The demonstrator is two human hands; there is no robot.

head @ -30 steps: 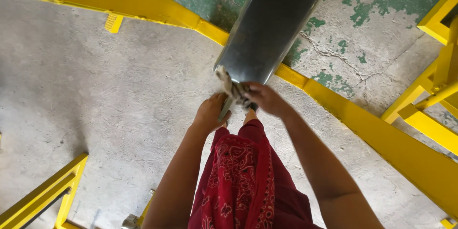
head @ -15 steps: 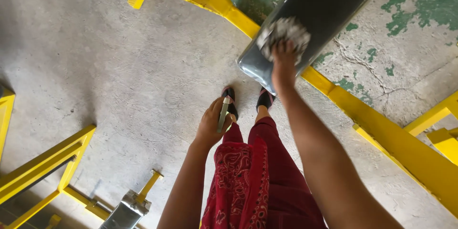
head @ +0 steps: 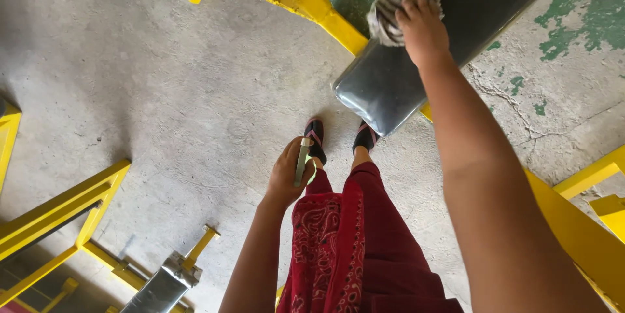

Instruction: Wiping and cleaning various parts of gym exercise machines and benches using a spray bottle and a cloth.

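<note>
A long dark grey metal bar (head: 390, 85) with a glossy face slopes from the top right down to the middle of the view. My right hand (head: 423, 26) presses a bunched striped rag (head: 388, 7) against the bar's upper face. My left hand (head: 290, 173) hangs lower, in front of my red patterned garment (head: 338, 248), and grips a thin flat metal tool (head: 302, 160) upright. My two sandalled feet (head: 338, 137) stand on the concrete just below the bar's near end.
A yellow steel beam (head: 299, 0) runs diagonally from top centre to the lower right. Yellow frames (head: 58, 222) stand at the lower left, with a metal piece (head: 163, 284) on one. More yellow framing (head: 599, 183) sits at the right. The floor is grey concrete with green patches.
My right hand has slid the rag up the bar, away from its near end. My left hand has let go of the bar's end and dropped lower with the tool.
</note>
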